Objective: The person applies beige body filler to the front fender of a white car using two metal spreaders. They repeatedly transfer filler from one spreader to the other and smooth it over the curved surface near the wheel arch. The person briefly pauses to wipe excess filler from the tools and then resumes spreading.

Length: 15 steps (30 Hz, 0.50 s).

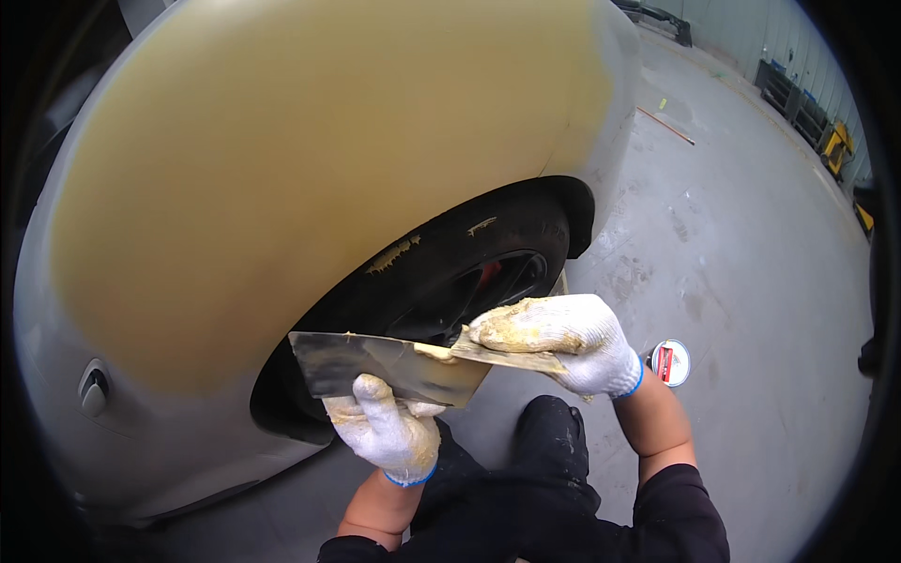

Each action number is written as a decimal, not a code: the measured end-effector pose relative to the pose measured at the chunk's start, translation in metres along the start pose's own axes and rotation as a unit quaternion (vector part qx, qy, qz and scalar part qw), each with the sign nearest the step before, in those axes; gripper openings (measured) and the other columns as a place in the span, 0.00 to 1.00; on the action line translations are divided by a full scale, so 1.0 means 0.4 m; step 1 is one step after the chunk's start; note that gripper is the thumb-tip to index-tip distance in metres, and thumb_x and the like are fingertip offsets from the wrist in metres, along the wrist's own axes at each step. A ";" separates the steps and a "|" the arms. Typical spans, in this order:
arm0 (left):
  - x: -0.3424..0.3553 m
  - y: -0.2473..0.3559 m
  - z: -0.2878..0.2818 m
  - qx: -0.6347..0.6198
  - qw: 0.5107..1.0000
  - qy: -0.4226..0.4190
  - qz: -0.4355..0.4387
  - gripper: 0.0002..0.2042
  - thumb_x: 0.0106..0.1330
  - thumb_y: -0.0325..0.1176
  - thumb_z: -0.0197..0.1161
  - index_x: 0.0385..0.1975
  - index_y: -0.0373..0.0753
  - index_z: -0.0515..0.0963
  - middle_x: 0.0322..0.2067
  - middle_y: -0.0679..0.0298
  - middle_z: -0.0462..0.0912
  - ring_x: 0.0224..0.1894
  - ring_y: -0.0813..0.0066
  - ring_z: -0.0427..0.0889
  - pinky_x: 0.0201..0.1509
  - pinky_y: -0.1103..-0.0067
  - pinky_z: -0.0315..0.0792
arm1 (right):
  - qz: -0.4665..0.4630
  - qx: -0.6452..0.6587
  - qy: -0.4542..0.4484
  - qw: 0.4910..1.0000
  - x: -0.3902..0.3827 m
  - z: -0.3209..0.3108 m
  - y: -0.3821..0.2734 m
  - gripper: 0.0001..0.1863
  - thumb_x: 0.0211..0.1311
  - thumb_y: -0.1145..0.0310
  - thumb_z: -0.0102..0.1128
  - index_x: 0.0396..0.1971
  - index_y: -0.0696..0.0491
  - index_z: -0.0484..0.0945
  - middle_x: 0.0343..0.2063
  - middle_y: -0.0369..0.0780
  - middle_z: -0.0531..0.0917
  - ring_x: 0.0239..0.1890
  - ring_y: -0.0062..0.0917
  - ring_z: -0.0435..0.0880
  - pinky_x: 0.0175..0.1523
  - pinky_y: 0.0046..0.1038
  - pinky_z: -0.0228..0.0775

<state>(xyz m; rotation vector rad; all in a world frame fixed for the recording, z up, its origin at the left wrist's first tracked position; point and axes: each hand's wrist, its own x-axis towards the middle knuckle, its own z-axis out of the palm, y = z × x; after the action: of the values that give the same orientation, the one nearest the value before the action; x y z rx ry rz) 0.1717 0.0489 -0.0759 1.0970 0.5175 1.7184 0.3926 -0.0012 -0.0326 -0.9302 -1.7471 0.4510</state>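
Observation:
My left hand (385, 427), in a white knitted glove with a blue cuff, is closed on a flat rectangular putty board (366, 364) smeared with yellowish filler. My right hand (572, 338), gloved alike and stained with filler, grips a putty knife (511, 358). Its blade edge meets the right end of the board, where a lump of pale yellow filler (434, 351) sits. Behind both hands is a car's rear panel (310, 122), coated with a wide patch of yellow filler above the wheel arch. Part of the knife's handle is hidden by my fingers.
The car's black tyre (422, 253) carries some dried filler flecks. A white can (670, 363) with something red on it stands on the grey floor right of my right hand. A thin reddish stick (666, 126) lies farther off. Dark and yellow equipment (835, 148) lines the far-right wall.

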 end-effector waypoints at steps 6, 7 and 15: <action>-0.014 0.014 -0.018 0.008 1.000 -0.014 -0.014 0.24 0.81 0.45 0.63 0.63 0.31 0.68 0.46 0.58 0.83 0.45 0.74 0.84 0.49 0.77 0.83 | -0.133 -0.255 0.219 0.932 0.250 -0.253 -0.039 0.18 0.68 0.89 0.59 0.54 0.61 0.87 0.44 0.41 0.92 0.48 0.23 0.90 0.56 0.27 0.81; -0.019 0.012 -0.012 0.006 0.999 -0.024 -0.021 0.25 0.81 0.45 0.63 0.63 0.31 0.68 0.45 0.58 0.83 0.44 0.74 0.85 0.48 0.77 0.83 | -0.167 -0.314 0.234 0.905 0.321 -0.303 -0.062 0.15 0.69 0.84 0.64 0.53 0.61 0.88 0.41 0.41 0.92 0.45 0.21 0.90 0.53 0.25 0.82; -0.035 0.020 -0.007 0.011 0.999 -0.029 -0.039 0.27 0.79 0.48 0.66 0.59 0.29 0.70 0.44 0.56 0.84 0.42 0.73 0.85 0.45 0.79 0.83 | -0.122 -0.462 0.112 0.871 0.818 -0.416 -0.153 0.20 0.56 0.82 0.58 0.45 0.56 0.93 0.50 0.54 0.90 0.48 0.40 0.92 0.56 0.33 0.82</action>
<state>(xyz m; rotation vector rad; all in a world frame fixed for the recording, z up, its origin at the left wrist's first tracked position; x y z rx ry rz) 0.1666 0.0334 -0.0774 1.1262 0.5367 1.6121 0.4769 0.1896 0.2757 -1.3118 -1.8156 -0.7175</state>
